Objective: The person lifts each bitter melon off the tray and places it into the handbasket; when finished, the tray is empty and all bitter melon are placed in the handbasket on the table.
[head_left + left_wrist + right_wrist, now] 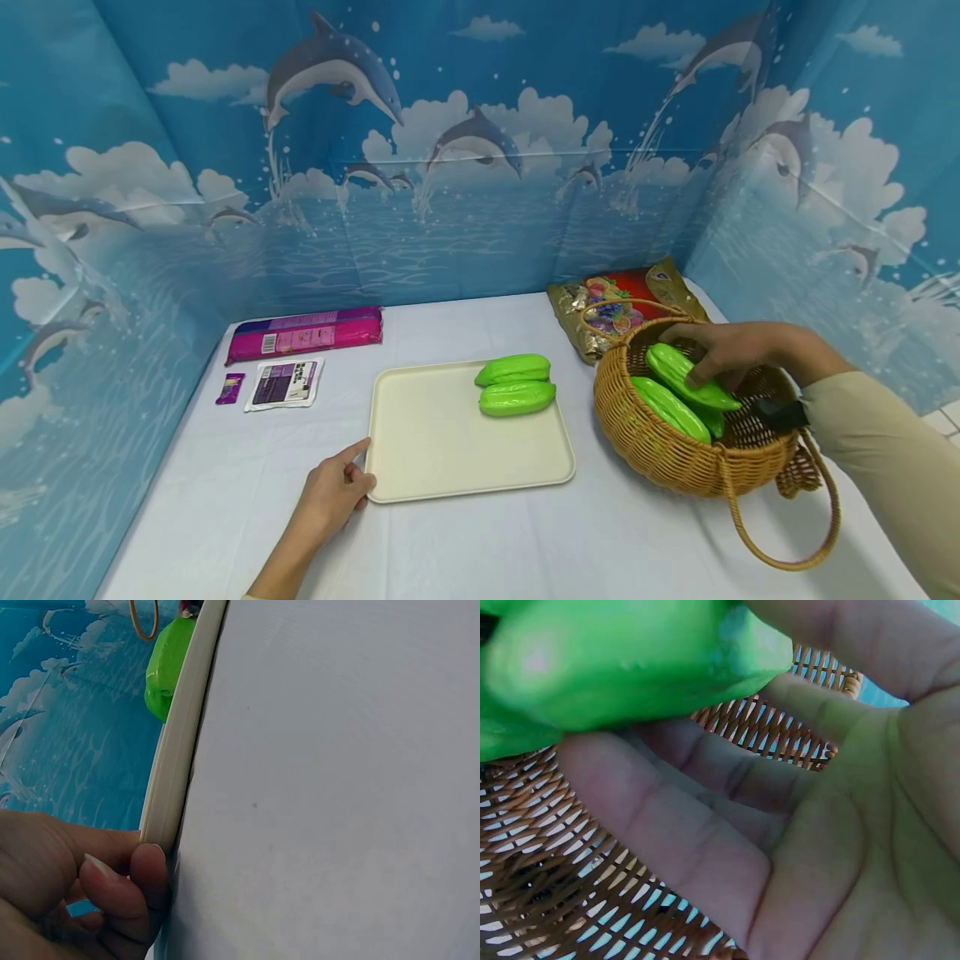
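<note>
Right wrist view alone shows fingers under the gripped green fruit; left fingers touch the tray.

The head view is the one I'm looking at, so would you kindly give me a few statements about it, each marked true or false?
1. The right hand holds a green piece at the wicker basket. True.
2. The left hand touches the edge of the tray. True.
3. Four green pieces lie on the tray. False: two pieces lie there, side by side.
4. The gold-and-red bag lies to the left of the tray. False: the gold-and-red bag lies to its right, behind the basket.
5. The small purple packet lies to the left of the white-edged packet. True.
6. The basket has no green pieces inside. False: some are in it.
</note>
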### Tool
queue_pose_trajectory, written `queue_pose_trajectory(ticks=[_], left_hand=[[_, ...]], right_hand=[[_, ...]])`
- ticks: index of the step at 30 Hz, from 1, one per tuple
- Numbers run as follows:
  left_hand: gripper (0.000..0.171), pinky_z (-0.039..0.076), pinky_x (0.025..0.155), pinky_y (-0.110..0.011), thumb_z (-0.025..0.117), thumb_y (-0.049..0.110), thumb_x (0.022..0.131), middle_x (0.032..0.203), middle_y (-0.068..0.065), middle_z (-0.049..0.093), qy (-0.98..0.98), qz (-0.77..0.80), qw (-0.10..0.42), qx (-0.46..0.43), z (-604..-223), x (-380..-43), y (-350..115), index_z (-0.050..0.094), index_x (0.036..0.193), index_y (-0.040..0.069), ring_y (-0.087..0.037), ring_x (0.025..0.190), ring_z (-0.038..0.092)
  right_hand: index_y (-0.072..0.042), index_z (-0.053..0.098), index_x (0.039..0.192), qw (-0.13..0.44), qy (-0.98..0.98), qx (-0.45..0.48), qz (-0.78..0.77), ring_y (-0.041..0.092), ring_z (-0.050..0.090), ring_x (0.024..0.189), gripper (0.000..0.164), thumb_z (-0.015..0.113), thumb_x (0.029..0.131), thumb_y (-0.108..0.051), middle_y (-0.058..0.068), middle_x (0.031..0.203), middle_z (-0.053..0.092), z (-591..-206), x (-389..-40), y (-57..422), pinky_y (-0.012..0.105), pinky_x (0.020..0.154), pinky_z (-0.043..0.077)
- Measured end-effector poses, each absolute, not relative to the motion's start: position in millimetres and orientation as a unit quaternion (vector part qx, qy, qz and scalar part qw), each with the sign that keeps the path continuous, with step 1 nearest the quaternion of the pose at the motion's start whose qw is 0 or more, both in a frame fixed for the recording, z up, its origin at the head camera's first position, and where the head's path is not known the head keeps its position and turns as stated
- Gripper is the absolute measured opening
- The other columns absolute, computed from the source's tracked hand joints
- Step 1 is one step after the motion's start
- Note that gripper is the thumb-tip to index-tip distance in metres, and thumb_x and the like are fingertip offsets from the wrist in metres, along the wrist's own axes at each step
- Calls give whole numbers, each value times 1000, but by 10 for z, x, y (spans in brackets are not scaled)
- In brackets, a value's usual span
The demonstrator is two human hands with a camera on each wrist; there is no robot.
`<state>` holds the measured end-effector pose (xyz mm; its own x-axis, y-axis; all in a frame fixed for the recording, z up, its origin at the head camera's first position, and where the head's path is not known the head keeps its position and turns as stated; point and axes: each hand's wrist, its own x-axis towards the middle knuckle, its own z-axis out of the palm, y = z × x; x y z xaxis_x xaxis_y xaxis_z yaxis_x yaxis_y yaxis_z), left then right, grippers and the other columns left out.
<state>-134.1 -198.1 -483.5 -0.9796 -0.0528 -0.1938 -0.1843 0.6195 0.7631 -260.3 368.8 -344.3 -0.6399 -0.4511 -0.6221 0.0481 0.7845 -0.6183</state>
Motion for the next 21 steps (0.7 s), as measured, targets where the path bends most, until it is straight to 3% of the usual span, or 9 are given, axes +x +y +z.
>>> queue_pose_trajectory(ticks=[8, 11, 13, 16, 18, 21], left_hand=[[62, 41, 40, -26, 70, 4, 90, 75, -3, 58, 895, 435, 74, -68, -4844, -1347, -1986, 50, 149, 2, -14, 51, 51], [62, 41, 40, -26, 69, 4, 90, 74, -3, 58, 894, 437, 73, -67, -4842, -1350, -1985, 51, 148, 2, -14, 50, 50], [61, 40, 39, -26, 69, 4, 90, 73, -4, 58, 893, 439, 75, -67, -4839, -1350, -1986, 51, 148, 2, -14, 49, 50], [61, 40, 39, -27, 68, 3, 90, 72, -4, 58, 891, 443, 77, -64, -4839, -1349, -1988, 50, 149, 2, -14, 49, 49], [61, 40, 40, -26, 67, 4, 90, 73, -4, 58, 890, 443, 78, -65, -4844, -1351, -1991, 50, 149, 2, -14, 49, 49], [61, 40, 40, -26, 67, 4, 90, 73, -4, 59, 890, 443, 79, -69, -4848, -1354, -1991, 50, 149, 2, -14, 49, 49]], right_hand=[[-9, 8, 164, 427, 844, -97, -310, 37, 52, 125, 93, 70, 96, -25, 38, 161, 0, -3538, -2630, 3738, 46, 83, 59], [-11, 10, 164, 431, 842, -80, -314, 31, 61, 106, 93, 71, 96, -23, 38, 160, 3, -3574, -2636, 3748, 46, 77, 59], [-11, 11, 164, 430, 845, -81, -308, 30, 61, 105, 92, 71, 96, -23, 38, 160, 3, -3582, -2639, 3745, 46, 77, 59], [-10, 12, 164, 425, 853, -91, -289, 42, 57, 115, 91, 71, 95, -26, 38, 160, 4, -3585, -2650, 3743, 47, 78, 58], [-8, 12, 163, 423, 857, -100, -277, 53, 43, 132, 92, 71, 95, -28, 39, 160, 1, -3584, -2660, 3741, 48, 82, 58], [-7, 11, 163, 426, 856, -96, -276, 60, 36, 135, 93, 71, 95, -28, 40, 159, 1, -3587, -2670, 3742, 51, 83, 59]])
